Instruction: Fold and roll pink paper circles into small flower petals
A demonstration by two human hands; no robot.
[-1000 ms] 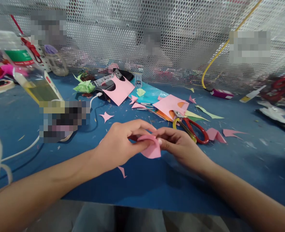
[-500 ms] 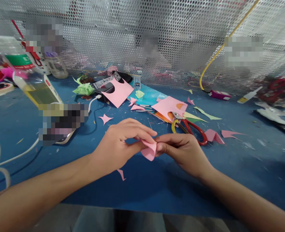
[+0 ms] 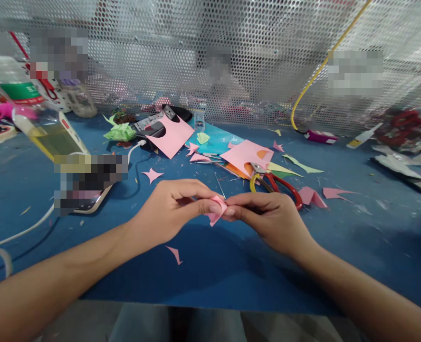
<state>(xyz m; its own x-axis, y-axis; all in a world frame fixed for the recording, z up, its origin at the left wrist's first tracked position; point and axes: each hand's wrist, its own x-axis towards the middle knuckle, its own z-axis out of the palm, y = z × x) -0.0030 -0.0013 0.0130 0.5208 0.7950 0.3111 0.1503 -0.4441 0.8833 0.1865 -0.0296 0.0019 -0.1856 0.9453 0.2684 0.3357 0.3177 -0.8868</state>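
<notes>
Between both hands, above the front of the blue table, is a small curled piece of pink paper [image 3: 216, 214]. My left hand [image 3: 171, 213] pinches it with the thumb on the near side and the fingers behind. My right hand [image 3: 267, 216] is closed on the paper's right edge between thumb and forefinger. Just beyond the right hand lie scissors [image 3: 283, 185] with red and yellow handles. They rest on a pink sheet [image 3: 244, 154] with rounded cut-outs. A thin pink scrap [image 3: 175, 254] lies on the table below the left hand.
On the left a phone [image 3: 92, 187] leans near a bottle of yellow liquid [image 3: 53, 133], with a white cable [image 3: 28, 231]. Another cut pink sheet [image 3: 171, 135], crumpled green paper [image 3: 119, 133] and several scraps lie ahead. A perforated metal screen [image 3: 182, 57] stands behind the table [image 3: 210, 285].
The pink paper has gone from an open curl to a tighter, flatter fold. My left thumb has moved onto its front. The whole view has shifted slightly.
</notes>
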